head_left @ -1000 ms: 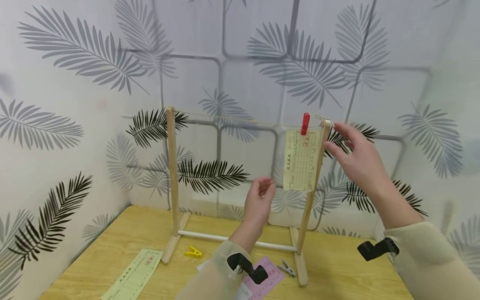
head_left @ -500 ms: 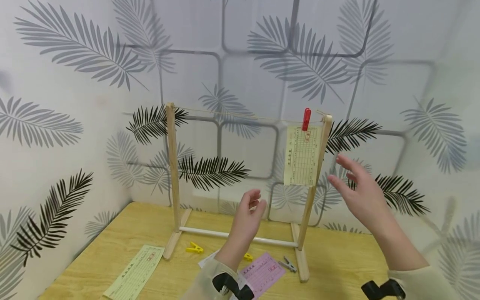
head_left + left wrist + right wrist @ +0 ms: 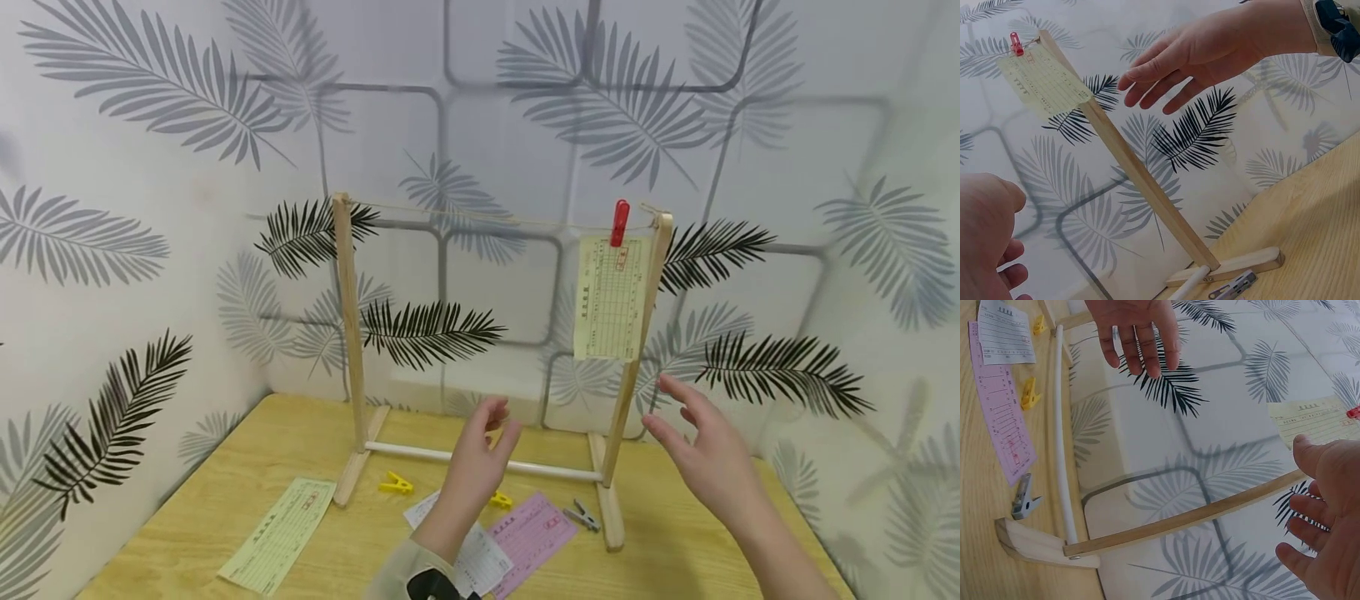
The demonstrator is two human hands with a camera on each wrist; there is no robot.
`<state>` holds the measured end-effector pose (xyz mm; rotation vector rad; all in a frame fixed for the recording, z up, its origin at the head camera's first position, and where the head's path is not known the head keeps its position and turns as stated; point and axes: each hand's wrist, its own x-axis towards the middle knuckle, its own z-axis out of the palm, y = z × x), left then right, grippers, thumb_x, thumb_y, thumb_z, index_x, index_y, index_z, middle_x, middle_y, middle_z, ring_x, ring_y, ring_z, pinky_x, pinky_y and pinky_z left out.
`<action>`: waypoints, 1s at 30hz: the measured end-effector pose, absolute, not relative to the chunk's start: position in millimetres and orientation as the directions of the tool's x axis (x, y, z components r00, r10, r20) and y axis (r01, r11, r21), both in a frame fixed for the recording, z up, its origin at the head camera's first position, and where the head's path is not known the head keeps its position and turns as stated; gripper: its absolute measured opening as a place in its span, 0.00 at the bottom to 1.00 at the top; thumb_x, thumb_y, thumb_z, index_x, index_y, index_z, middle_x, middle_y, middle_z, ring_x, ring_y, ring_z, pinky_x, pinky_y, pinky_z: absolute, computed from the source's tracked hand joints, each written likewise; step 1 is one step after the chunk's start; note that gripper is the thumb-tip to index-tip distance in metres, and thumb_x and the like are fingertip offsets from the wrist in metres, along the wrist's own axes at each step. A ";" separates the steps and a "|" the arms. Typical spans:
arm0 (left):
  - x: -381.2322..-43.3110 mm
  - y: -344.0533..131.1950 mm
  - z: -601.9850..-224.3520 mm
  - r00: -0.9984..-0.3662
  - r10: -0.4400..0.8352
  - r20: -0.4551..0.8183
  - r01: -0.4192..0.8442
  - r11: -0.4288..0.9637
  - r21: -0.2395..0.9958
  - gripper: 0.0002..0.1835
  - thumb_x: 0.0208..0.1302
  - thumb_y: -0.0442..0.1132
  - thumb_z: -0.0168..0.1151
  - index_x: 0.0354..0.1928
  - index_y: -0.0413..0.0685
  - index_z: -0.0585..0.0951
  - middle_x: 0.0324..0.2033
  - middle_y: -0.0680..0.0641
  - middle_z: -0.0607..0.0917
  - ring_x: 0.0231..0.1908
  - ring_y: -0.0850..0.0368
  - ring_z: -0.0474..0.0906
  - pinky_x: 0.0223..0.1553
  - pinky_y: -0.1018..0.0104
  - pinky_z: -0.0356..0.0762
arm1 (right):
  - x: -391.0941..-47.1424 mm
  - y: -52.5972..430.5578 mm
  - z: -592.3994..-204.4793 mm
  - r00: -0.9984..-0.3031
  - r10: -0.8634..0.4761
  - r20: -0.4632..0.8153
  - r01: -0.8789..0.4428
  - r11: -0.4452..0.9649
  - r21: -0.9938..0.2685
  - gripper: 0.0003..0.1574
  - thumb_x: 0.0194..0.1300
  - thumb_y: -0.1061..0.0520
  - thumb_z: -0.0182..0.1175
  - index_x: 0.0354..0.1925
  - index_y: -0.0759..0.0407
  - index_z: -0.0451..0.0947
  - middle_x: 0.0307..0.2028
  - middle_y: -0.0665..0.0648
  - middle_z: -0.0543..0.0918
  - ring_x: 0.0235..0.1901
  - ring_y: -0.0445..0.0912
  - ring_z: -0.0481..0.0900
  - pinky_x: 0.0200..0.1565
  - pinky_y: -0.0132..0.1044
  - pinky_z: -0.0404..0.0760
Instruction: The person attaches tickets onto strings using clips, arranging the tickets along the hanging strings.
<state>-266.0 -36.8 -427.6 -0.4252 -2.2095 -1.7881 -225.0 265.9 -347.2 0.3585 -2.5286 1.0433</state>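
Observation:
A yellow printed slip (image 3: 611, 300) hangs from the string near the right post of a wooden stand (image 3: 350, 325), held by a red clothespin (image 3: 619, 223). My left hand (image 3: 480, 454) is in the air in front of the stand, fingers relaxed and holding nothing. Right of the post, my right hand (image 3: 701, 442) is also in the air, fingers loosely spread and free of any object. In the right wrist view, a pink slip (image 3: 1004, 419) and a white slip (image 3: 1007, 332) overlap on the table beside a grey clothespin (image 3: 1024, 499).
Another yellow slip (image 3: 279, 533) lies on the table at the left. A yellow clothespin (image 3: 396, 482) sits near the stand's left foot, and a second yellow clothespin (image 3: 501, 500) lies beside my left hand. A white crossbar (image 3: 555, 472) joins the stand's feet. A patterned wall stands behind.
Both hands have come down, the right one from beside the top of the right post. The hanging slip and red clothespin stay on the string. The head view has tilted slightly down.

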 end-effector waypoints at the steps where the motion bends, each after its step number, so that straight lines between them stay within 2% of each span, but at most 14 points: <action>1: -265.1 -38.1 -429.3 -0.920 0.062 0.387 0.391 0.207 0.897 0.24 0.85 0.47 0.63 0.74 0.46 0.76 0.66 0.44 0.81 0.67 0.41 0.75 0.71 0.36 0.70 | -224.8 265.4 -351.1 -0.897 -0.089 0.434 -0.370 0.690 -0.623 0.45 0.83 0.44 0.65 0.84 0.61 0.62 0.78 0.67 0.71 0.75 0.72 0.68 0.71 0.71 0.69; 5: -260.2 -43.3 -435.9 -0.909 0.075 0.410 0.415 0.263 0.871 0.24 0.84 0.44 0.63 0.74 0.44 0.76 0.65 0.42 0.81 0.65 0.41 0.76 0.67 0.37 0.74 | -223.6 262.2 -366.7 -0.900 -0.086 0.428 -0.367 0.681 -0.634 0.42 0.83 0.47 0.66 0.82 0.62 0.65 0.76 0.68 0.74 0.74 0.70 0.70 0.72 0.68 0.69; 8: -257.6 -46.6 -441.8 -0.908 0.080 0.412 0.415 0.312 0.855 0.24 0.84 0.43 0.64 0.74 0.44 0.76 0.64 0.41 0.82 0.65 0.40 0.77 0.66 0.38 0.76 | -223.2 258.4 -376.6 -0.908 -0.086 0.411 -0.356 0.678 -0.644 0.41 0.82 0.47 0.66 0.82 0.62 0.67 0.76 0.68 0.74 0.73 0.71 0.72 0.71 0.70 0.70; 11: -254.5 -49.5 -448.6 -0.920 0.089 0.381 0.387 0.352 0.852 0.25 0.84 0.45 0.63 0.75 0.45 0.75 0.66 0.41 0.81 0.67 0.40 0.76 0.68 0.37 0.75 | -224.1 254.6 -383.0 -0.921 -0.086 0.379 -0.331 0.687 -0.647 0.41 0.83 0.44 0.65 0.82 0.60 0.67 0.77 0.67 0.73 0.72 0.73 0.71 0.69 0.74 0.69; 19: -243.5 -52.5 -468.3 -0.936 0.116 0.333 0.350 0.433 0.831 0.28 0.83 0.47 0.65 0.76 0.42 0.75 0.66 0.42 0.81 0.67 0.40 0.76 0.68 0.37 0.75 | -229.1 246.3 -400.8 -0.913 -0.109 0.393 -0.359 0.673 -0.647 0.38 0.82 0.48 0.67 0.79 0.62 0.70 0.73 0.67 0.77 0.75 0.69 0.69 0.72 0.74 0.65; 26: -232.6 -52.0 -478.1 -0.923 0.135 0.361 0.369 0.580 0.726 0.25 0.79 0.45 0.70 0.70 0.41 0.81 0.59 0.44 0.86 0.62 0.41 0.80 0.63 0.38 0.78 | -230.9 241.1 -419.4 -0.925 -0.114 0.363 -0.338 0.685 -0.645 0.37 0.82 0.47 0.67 0.78 0.62 0.72 0.72 0.66 0.79 0.74 0.69 0.71 0.72 0.73 0.65; 30: -228.4 -53.6 -484.3 -0.920 0.146 0.364 0.372 0.620 0.691 0.22 0.77 0.45 0.72 0.66 0.43 0.83 0.56 0.45 0.87 0.58 0.43 0.81 0.59 0.39 0.79 | -232.1 238.6 -428.4 -0.932 -0.117 0.343 -0.329 0.672 -0.664 0.35 0.82 0.49 0.67 0.77 0.62 0.73 0.71 0.66 0.81 0.74 0.69 0.71 0.72 0.73 0.65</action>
